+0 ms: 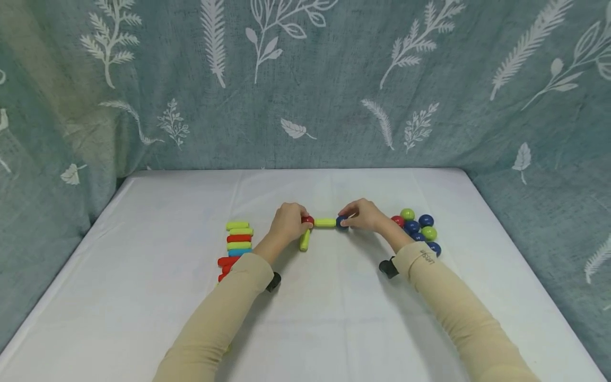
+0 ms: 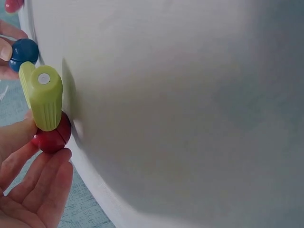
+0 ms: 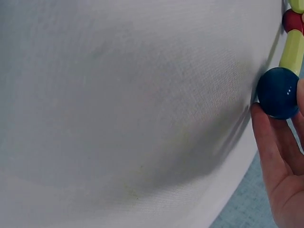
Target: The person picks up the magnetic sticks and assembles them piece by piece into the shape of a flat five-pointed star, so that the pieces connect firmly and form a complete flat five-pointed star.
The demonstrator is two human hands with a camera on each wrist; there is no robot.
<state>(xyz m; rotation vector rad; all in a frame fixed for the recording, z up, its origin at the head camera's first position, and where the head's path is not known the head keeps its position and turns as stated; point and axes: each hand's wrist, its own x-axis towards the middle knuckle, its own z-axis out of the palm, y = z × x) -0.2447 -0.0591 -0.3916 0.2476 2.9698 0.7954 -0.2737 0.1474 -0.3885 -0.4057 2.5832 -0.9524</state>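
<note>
My left hand (image 1: 288, 222) pinches a red ball (image 1: 310, 219) between thumb and fingers; in the left wrist view the red ball (image 2: 53, 137) lies against the fingertips. A yellow-green rod (image 1: 304, 241) points from that ball toward the near side, and its round end (image 2: 44, 79) faces the left wrist camera. A second yellow-green rod (image 1: 325, 223) runs sideways from the red ball to a blue ball (image 1: 341, 222). My right hand (image 1: 365, 215) grips this blue ball (image 3: 278, 93), with the rod (image 3: 291, 52) touching it in the right wrist view.
Left of the left hand, several yellow-green, red and blue rods (image 1: 239, 238) lie in a column, partly hidden by the left forearm. Beyond the right wrist is a group of blue, green and red balls (image 1: 426, 220). White cloth covers the table (image 1: 334, 318); a patterned curtain (image 1: 305, 85) hangs behind.
</note>
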